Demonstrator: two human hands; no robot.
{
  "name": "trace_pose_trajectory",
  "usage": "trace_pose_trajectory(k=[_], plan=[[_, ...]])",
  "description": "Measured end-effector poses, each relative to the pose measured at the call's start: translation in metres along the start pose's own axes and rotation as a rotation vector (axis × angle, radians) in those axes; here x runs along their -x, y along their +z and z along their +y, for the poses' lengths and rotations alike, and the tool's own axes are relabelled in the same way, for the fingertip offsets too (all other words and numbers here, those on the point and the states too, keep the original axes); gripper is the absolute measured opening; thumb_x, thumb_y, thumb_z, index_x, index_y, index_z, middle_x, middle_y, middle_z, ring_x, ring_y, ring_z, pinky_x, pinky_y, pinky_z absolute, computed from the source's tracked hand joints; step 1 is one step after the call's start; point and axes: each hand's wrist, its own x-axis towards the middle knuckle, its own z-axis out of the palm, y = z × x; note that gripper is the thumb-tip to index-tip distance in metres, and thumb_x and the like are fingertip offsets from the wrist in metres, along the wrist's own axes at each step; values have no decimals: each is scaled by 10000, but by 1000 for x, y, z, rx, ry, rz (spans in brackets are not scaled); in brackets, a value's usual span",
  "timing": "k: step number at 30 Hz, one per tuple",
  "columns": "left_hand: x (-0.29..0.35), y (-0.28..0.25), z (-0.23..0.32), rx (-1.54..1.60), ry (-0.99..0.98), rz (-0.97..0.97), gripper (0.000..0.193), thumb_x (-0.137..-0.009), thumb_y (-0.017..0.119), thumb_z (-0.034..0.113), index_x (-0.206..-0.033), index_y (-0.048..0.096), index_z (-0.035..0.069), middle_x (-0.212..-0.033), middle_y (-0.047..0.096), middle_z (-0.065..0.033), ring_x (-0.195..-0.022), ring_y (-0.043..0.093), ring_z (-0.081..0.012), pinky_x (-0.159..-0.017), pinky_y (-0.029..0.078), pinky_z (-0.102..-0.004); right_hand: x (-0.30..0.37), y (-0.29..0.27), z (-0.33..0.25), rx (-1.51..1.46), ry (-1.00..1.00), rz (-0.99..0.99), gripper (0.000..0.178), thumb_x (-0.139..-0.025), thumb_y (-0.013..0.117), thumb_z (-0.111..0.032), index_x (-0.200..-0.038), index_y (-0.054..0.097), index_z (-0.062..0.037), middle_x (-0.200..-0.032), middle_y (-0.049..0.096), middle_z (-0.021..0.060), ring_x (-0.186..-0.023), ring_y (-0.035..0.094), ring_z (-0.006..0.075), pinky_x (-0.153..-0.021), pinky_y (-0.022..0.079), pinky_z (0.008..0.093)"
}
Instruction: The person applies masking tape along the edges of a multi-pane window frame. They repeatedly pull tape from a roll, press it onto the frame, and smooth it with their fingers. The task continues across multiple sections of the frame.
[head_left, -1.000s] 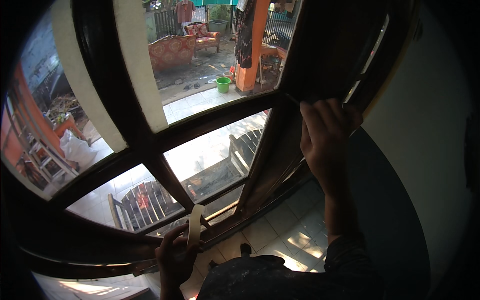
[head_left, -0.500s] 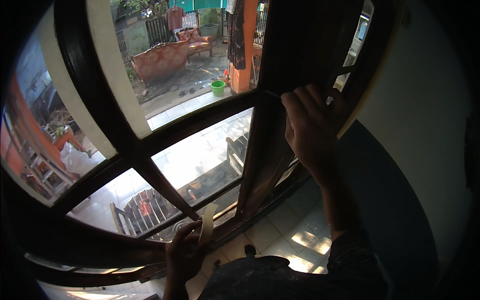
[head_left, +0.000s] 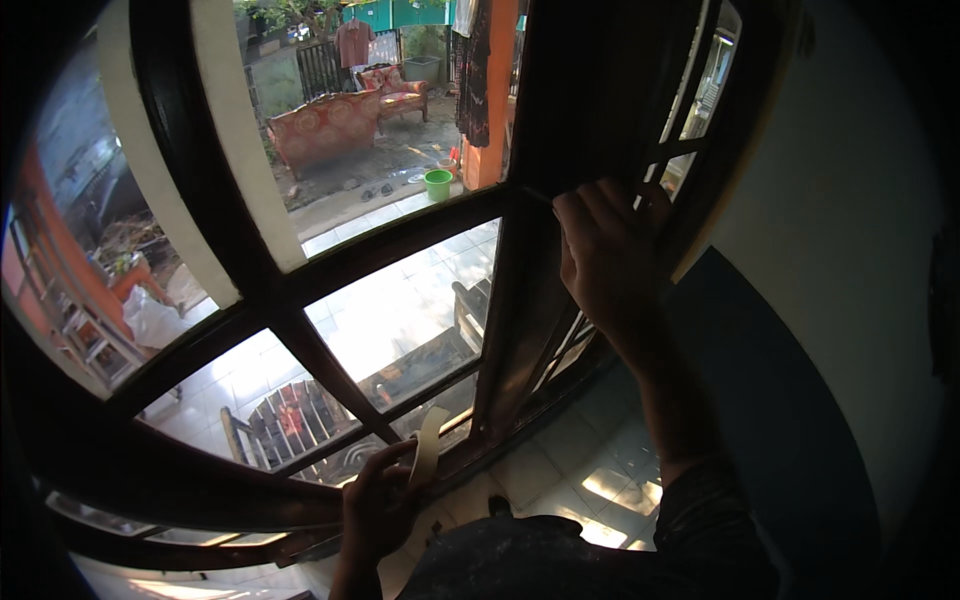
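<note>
My right hand is raised at the dark wooden window frame, fingers curled closed. A thin rod-like tool pokes out from its fingertips toward the frame's edge; the rest is hidden in the fist, so its kind cannot be told. Lower down, my left hand grips a pale cream curved strip between thumb and fingers. The strip stands upright before the lowest glass panes. Both hands are in shadow.
Through the glass I see a slatted bench, a green bucket, a red patterned sofa and an orange post. A dark blue curved panel stands at right by the pale wall. Sunlight patches the tiled floor.
The view has shifted slightly. My right hand sits a little further left and lower against the frame, and my left hand with the strip a little further right. Both grips look the same.
</note>
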Motion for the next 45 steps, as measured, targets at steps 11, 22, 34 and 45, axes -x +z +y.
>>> trace_pose_trajectory(k=[11, 22, 34, 45], plan=[[8, 3, -4, 26, -20, 46, 570, -965, 863, 44, -1483, 627, 50, -1036, 851, -107, -946, 806, -133, -812, 619, -295, 6, -1, 5, -43, 40, -19, 331, -836, 812, -42, -1143, 705, -104, -1108, 671, 12, -1199, 635, 206, -1198, 277, 601], [12, 2, -4, -36, 1, 102, 531, -965, 850, 46, -1457, 652, 55, -1016, 860, -114, -934, 815, -138, -811, 623, -300, 12, 3, 9, -79, 41, 43, 258, -934, 813, -107, -1180, 740, -112, -1078, 694, -8, -1160, 654, 183, -1204, 263, 605], [15, 4, -8, -35, 67, 98, 541, -970, 844, 46, -1475, 648, 57, -1012, 860, -112, -958, 817, -143, -835, 616, -302, 18, -12, 9, -189, 84, 13, 196, -966, 800, -100, -1151, 737, -120, -1015, 701, 7, -1051, 680, 214, -1153, 312, 558], [19, 10, -13, -41, 65, 63, 527, -983, 812, 18, -1478, 630, 26, -993, 855, -113, -914, 832, -168, -831, 633, -312, 40, 8, -21, -453, 312, 85, 101, -933, 785, -31, -1029, 753, -35, -900, 732, 112, -903, 725, 306, -893, 505, 449]])
